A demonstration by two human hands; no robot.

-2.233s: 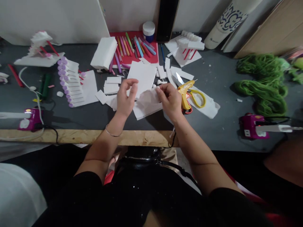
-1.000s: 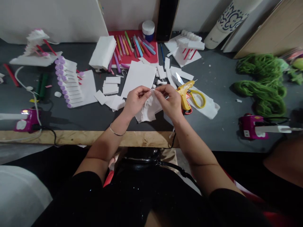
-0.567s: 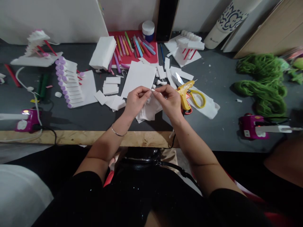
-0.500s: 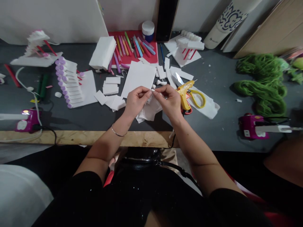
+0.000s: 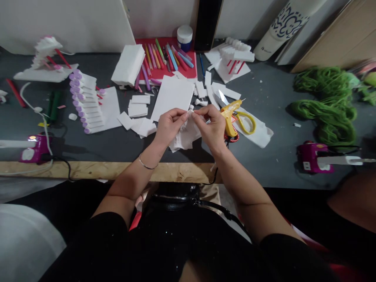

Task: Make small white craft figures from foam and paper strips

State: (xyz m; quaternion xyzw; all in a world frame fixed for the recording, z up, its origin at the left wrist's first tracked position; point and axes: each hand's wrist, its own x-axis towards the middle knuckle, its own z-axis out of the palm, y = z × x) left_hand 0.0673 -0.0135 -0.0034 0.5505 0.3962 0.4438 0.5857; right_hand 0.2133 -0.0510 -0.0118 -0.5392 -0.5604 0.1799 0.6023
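Both my hands meet over the near middle of the table. My left hand [image 5: 171, 126] is closed, thumb and forefinger pinching the top edge of a thin, crumpled white tissue [image 5: 186, 134]. From the other side my right hand [image 5: 210, 126] pinches the same edge, its fingertips nearly touching the left ones. The tissue hangs down below the fingers toward the table edge. Just beyond the fingertips lie small twisted white pieces [image 5: 201, 102]. A yellow glue gun [image 5: 230, 117] rests right beside my right hand, over scissors with yellow handles [image 5: 248, 124].
White foam board [image 5: 173, 96] and cut strips [image 5: 138, 111] lie around my hands. Coloured pens [image 5: 167, 56] and a white-lidded jar [image 5: 184, 37] stand behind. White-and-purple model stairs [image 5: 88, 103] are at left, green yarn [image 5: 326, 105] at right. Purple power adapters [image 5: 314, 158] sit near both ends.
My right fingers have shifted slightly along the tissue's top edge, and the small white bump between the fingertips looks flatter. My left hand has barely moved.
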